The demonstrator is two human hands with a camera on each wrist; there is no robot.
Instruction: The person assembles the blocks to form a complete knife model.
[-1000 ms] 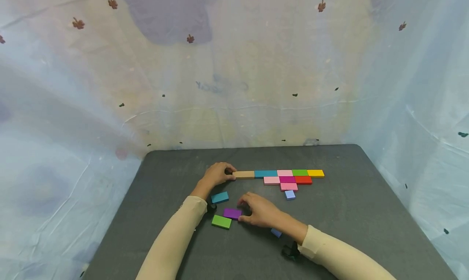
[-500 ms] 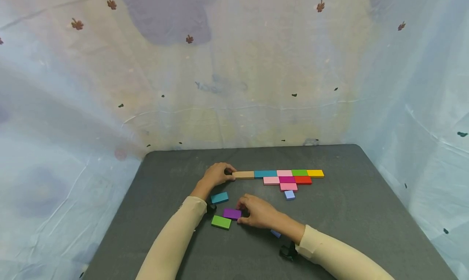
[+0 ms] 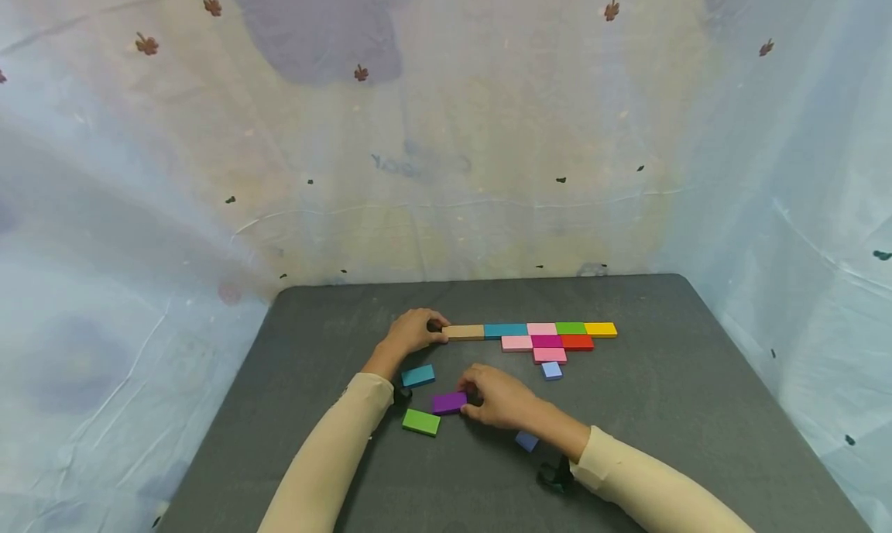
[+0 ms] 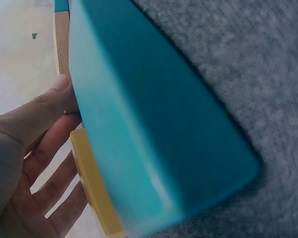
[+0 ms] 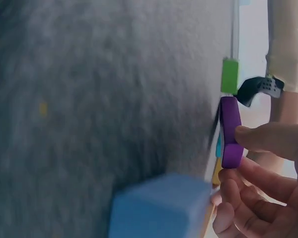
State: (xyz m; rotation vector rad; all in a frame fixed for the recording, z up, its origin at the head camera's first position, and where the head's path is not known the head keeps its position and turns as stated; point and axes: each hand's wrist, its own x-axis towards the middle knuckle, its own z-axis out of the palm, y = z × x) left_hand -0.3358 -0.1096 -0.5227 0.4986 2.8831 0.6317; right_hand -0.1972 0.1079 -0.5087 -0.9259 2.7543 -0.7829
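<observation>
My left hand (image 3: 411,333) holds the left end of a tan wooden block (image 3: 464,332), thumb and forefinger at its end. That block heads a straight row with a blue block (image 3: 505,331), a pink block (image 3: 541,329), a green block (image 3: 571,328) and a yellow block (image 3: 601,330). Closer in, my right hand (image 3: 503,397) pinches a purple block (image 3: 449,403) by its right end; the thumb lies on it in the right wrist view. Beside the purple block lie a lime green block (image 3: 421,422) and a teal block (image 3: 418,376).
Below the row sit a pale pink block (image 3: 516,344), a magenta block (image 3: 547,342), a red block (image 3: 577,343) and another pink block (image 3: 550,355). A light blue block (image 3: 551,371) and a second blue one (image 3: 526,441) lie nearer. The left wrist view shows a yellow block (image 4: 96,186).
My right hand has drawn the purple block slightly rightward and away from the lime green block. The left hand stays at the tan wooden block.
</observation>
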